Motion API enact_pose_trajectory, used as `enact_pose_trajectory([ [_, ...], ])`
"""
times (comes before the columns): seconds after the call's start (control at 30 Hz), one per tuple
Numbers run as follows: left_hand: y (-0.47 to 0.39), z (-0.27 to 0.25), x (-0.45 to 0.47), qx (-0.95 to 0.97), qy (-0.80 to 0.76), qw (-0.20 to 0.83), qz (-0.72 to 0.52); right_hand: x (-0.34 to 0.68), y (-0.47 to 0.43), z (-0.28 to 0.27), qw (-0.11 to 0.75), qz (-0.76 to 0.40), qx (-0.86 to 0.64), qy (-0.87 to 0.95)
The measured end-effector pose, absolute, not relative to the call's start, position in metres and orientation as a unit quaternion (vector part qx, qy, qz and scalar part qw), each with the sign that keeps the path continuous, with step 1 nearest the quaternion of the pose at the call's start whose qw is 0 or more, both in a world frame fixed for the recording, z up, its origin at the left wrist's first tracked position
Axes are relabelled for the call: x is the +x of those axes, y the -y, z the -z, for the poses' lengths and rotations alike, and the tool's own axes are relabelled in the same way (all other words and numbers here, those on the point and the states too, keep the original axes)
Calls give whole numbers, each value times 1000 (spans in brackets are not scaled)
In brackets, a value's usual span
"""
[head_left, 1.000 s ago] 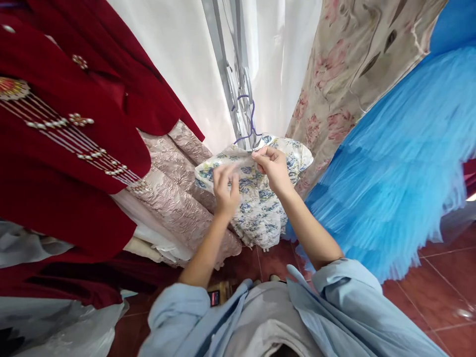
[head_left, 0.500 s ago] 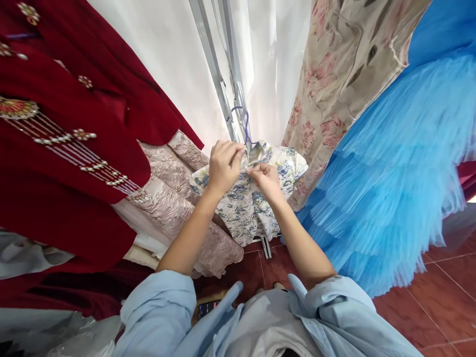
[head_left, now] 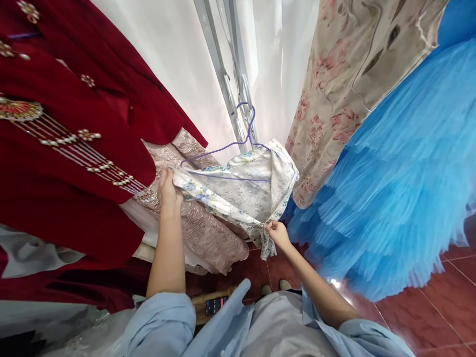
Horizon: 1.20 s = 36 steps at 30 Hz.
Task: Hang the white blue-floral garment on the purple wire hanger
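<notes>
A small white garment with a blue floral print (head_left: pixel 238 198) hangs partly on a purple wire hanger (head_left: pixel 223 147), whose hook sits at the grey metal rack post (head_left: pixel 219 64). The garment's front is pulled wide, so its pale inside shows. My left hand (head_left: pixel 170 191) grips the garment's edge near the hanger's left end, which is bare of cloth. Lower down, my right hand (head_left: pixel 275 232) pinches the opposite part of the neckline edge. The garment's right shoulder still lies over the hanger's right arm.
Red velvet clothing with beaded ornaments (head_left: pixel 92 124) hangs at left beside a pink brocade garment (head_left: pixel 208 233). On the right are a beige floral dress (head_left: pixel 327 89) and a blue tulle dress (head_left: pixel 394 188). A phone (head_left: pixel 216 305) lies low, near my body, above red floor tiles (head_left: pixel 416 317).
Both hands were close together at the garment's neck; now they are spread apart. The garment's left shoulder has come off the hanger, and its front is drawn open toward me.
</notes>
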State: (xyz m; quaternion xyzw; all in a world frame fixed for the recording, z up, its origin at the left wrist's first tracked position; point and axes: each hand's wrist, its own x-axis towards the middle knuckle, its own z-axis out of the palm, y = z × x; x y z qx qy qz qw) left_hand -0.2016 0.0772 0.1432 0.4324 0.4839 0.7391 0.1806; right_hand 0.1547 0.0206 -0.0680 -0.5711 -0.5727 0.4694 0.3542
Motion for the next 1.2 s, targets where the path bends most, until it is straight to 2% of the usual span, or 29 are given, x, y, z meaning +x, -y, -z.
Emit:
enact_pose_trajectory([
  [0.1, -56, -92, -169, 364, -502, 194, -760, 151, -15, 64, 379, -436, -588, 566],
  [0.17, -38, -69, -123, 387, -516, 209, -736, 145, -14, 51, 419, -412, -551, 593],
  [0.2, -29, -62, -97, 430, -520, 229, -702, 143, -14, 42, 433, -414, -508, 619],
  [0.27, -16, -55, -49, 603, -522, 268, -540, 139, -14, 23, 425, -448, -399, 678],
  [0.33, -9, -57, -12, 696, -494, 299, -427, 143, -15, 3, 384, -493, -325, 710],
  [0.37, -8, -60, -1, 708, -483, 315, -408, 149, -17, -6, 356, -511, -308, 719],
  [0.43, -9, -64, 12, 683, -466, 379, -414, 169, -21, -25, 299, -527, -291, 740],
  [0.5, -9, -63, 14, 635, -435, 487, -412, 195, -26, -43, 261, -505, -285, 772],
  [0.57, -5, -56, 14, 607, -394, 582, -372, 220, -29, -59, 265, -470, -291, 790],
  [0.63, 3, -45, 12, 606, -380, 621, -321, 239, -30, -73, 308, -469, -306, 769],
  [0.73, 15, -32, 1, 620, -424, 605, -263, 257, -29, -85, 389, -524, -331, 681],
  [0.93, 23, -36, -40, 695, -536, 429, -217, 278, -24, -93, 450, -549, -354, 609],
  [1.1, 34, -34, -40, 649, -505, 500, -271, 294, -27, -94, 525, -523, -384, 551],
  [1.2, 41, -41, -43, 635, -541, 466, -294, 311, -29, -88, 534, -500, -414, 541],
])
